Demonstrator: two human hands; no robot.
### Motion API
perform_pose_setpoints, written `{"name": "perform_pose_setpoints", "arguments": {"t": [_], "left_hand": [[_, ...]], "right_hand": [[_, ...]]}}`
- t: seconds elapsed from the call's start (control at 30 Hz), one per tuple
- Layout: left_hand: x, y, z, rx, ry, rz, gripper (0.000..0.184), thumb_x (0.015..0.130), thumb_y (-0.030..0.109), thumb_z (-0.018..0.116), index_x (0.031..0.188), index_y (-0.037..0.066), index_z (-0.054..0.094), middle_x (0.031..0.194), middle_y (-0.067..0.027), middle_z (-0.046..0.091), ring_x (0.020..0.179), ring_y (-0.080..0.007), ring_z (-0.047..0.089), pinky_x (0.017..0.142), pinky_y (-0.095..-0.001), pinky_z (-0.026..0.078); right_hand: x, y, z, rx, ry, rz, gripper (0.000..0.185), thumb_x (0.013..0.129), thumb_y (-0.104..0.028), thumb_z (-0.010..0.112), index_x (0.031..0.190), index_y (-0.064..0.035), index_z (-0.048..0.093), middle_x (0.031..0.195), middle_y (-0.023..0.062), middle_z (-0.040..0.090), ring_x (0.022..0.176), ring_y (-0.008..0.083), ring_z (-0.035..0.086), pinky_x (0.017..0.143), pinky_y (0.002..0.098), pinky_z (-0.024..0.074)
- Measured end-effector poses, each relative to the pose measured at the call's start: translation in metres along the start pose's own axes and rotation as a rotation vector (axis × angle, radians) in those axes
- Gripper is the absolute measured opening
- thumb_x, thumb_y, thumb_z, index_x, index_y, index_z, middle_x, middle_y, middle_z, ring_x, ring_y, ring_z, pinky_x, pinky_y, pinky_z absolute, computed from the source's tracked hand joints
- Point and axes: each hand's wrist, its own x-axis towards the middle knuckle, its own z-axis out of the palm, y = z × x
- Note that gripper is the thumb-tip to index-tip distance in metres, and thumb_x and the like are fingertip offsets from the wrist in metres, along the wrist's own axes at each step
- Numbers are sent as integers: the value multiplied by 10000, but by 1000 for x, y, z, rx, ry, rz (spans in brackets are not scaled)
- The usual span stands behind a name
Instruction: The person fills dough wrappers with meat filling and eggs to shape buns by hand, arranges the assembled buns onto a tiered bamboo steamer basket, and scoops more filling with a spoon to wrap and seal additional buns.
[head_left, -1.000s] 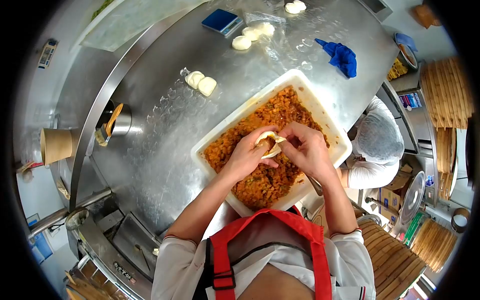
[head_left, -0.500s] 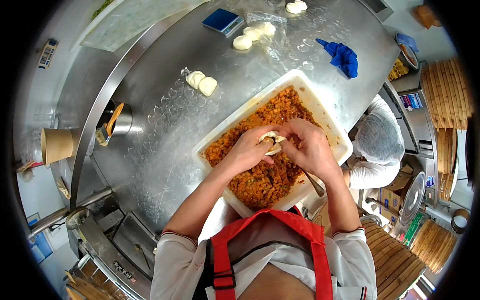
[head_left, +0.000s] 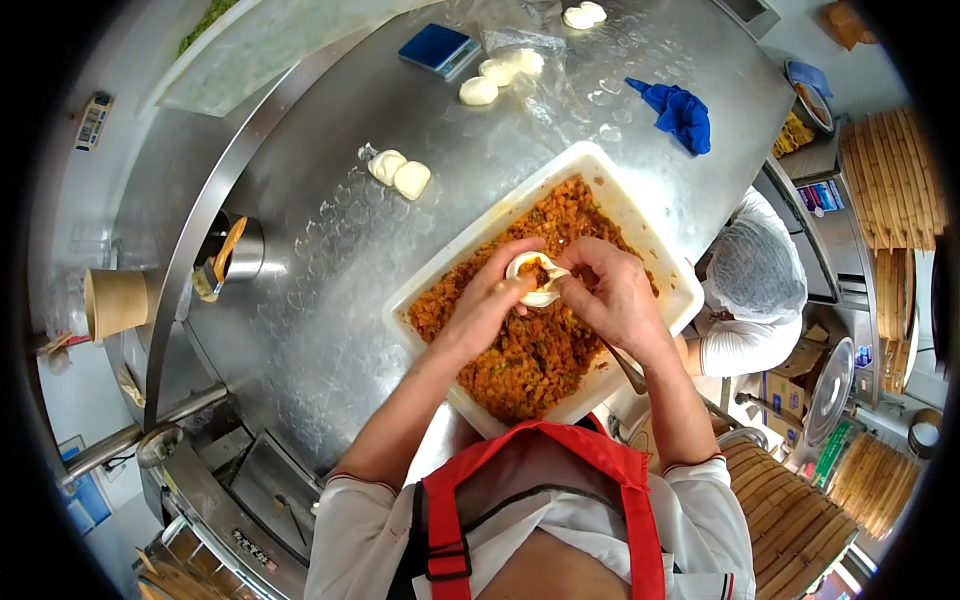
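Observation:
Over a white tub (head_left: 590, 152) of orange-red chopped filling (head_left: 520, 378), I hold a small bun (head_left: 541, 296) of pale dough. Its top is open, and orange filling shows inside. My left hand (head_left: 484, 308) cradles the bun from the left, its thumb at the opening. With the fingertips of my right hand (head_left: 617, 297) I pinch the dough's right edge, which stretches into a small fold. Below my right hand a spoon (head_left: 630, 374) shows only its handle; whether that hand also grips it I cannot tell.
On the steel table lie dough pieces (head_left: 411, 180), a blue scale (head_left: 437, 48), plastic film (head_left: 540, 90) and a blue cloth (head_left: 682, 115). A brush (head_left: 228, 247) stands in a metal pot at left. A person in a hair net (head_left: 757, 272) is close at right, near bamboo steamers (head_left: 785, 505).
The bun has turned so its round opening and the filling inside now face up. My left fingers have shifted around it; my right fingers still pinch its edge.

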Motion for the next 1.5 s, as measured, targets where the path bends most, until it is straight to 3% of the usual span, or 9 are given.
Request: {"name": "perform_pose_setpoints", "arguments": {"t": [0.17,0.27,0.37,0.47,0.57,0.67,0.97,1.27,1.5], "left_hand": [[-2,-17,20,38,212,170,320,936,84,438,1255,54,427,1189,-102,499,1070,-160,496,908,-288,410],[-1,-21,21,-85,182,56,350,919,23,423,1266,62,431,1188,-113,500,1070,-180,507,928,-295,408],[-1,-16,23,95,200,150,391,899,-36,387,1278,53,427,1188,-118,499,1052,-194,529,895,-298,472],[-4,-2,25,-11,161,70,438,884,-70,360,1303,46,411,1186,-123,498,1027,-193,548,813,-289,551],[-3,-9,24,-106,157,4,458,878,-67,337,1318,36,412,1222,-116,499,1040,-187,561,749,-297,565],[-2,-10,23,-85,127,-15,478,876,-82,328,1338,26,391,1211,-128,509,1007,-190,580,746,-289,578],[2,-6,11,-67,9,-42,444,881,-82,386,1316,0,424,1250,-157,472,980,-212,597,735,-266,581],[1,2,10,144,-13,-62,416,862,-65,391,1271,-24,458,1090,-105,563,866,-165,622,702,-270,552],[3,10,6,85,-48,-90,417,856,-63,412,1269,-32,463,1091,-112,580,881,-155,611,727,-265,545]], "right_hand": [[-4,-7,6,54,7,35,91,767,-39,619,843,0,586,730,70,580,595,138,546,535,271,432],[-6,-1,10,86,25,29,93,771,-23,612,855,3,581,740,64,579,579,123,536,523,262,433],[-6,-6,9,23,49,-47,104,769,-13,609,867,0,578,745,61,576,581,117,530,524,259,437],[-5,-11,7,-4,57,4,154,721,-54,615,869,-17,594,758,144,600,709,304,622,650,380,494],[-1,-22,1,-29,-4,124,177,731,-70,608,899,-14,606,764,149,605,709,309,622,658,383,494],[1,-15,0,-46,-87,82,184,743,-74,596,914,-7,615,756,148,603,711,311,624,661,383,495],[-4,-16,-2,-146,29,-139,155,724,-63,630,870,-18,604,790,143,600,760,321,609,668,397,486],[5,-8,-5,-183,-163,-125,207,706,-34,623,909,-5,598,856,135,605,817,302,599,752,380,480],[0,-13,-6,-136,-74,-174,171,712,-46,627,877,-13,596,771,137,596,755,317,603,675,400,482]]}}
